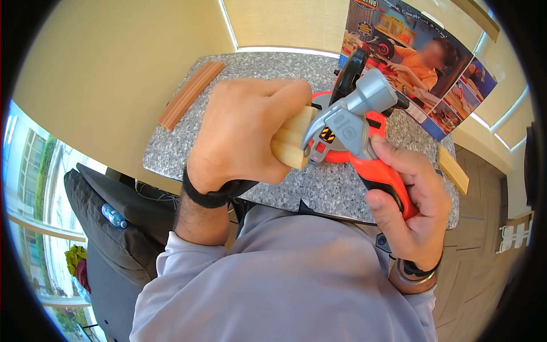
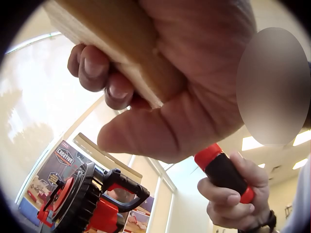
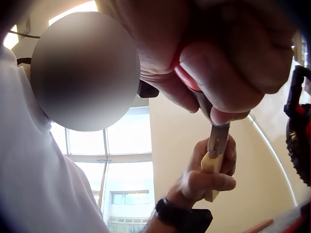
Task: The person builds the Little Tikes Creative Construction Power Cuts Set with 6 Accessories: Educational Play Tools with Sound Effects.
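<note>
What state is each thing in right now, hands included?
Left hand: gripping the wood block
Right hand: gripping the toy hammer by its handle
Wood block: held up, hammer's claw at its end
Toy hammer: held, claw toward the block
Toy saw: on the table; on/off can't be told
Printed box: standing upright
Reddish wood: lying on the table
Bottle: resting on dark cushion
</note>
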`<state>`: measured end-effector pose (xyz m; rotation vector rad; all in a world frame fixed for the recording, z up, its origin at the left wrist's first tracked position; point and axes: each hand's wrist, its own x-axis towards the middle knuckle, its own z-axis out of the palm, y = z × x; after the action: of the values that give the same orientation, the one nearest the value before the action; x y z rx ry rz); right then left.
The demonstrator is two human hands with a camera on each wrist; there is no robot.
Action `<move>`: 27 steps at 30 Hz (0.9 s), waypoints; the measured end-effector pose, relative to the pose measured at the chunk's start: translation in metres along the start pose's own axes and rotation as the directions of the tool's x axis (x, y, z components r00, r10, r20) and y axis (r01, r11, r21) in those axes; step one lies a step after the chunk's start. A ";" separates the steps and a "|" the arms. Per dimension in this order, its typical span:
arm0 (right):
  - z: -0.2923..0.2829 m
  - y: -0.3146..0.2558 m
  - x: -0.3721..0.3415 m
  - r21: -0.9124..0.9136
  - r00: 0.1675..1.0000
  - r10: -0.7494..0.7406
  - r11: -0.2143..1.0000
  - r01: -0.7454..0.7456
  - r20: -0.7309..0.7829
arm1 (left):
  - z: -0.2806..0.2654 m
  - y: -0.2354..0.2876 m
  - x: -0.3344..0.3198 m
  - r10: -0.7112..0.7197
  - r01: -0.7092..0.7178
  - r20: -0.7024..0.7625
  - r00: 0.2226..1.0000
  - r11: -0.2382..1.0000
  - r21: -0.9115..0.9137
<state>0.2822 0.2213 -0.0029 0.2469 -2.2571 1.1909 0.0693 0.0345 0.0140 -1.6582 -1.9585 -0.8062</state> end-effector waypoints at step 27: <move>-0.048 0.015 0.008 0.085 0.969 0.050 0.994 -0.073 0.243 | 0.015 0.006 0.004 0.207 -0.211 0.234 0.950 0.978 -0.008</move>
<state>0.2887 0.2693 0.0116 0.3784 -2.4344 1.3644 0.0746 0.0481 0.0069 -1.9865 -1.8886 -0.5327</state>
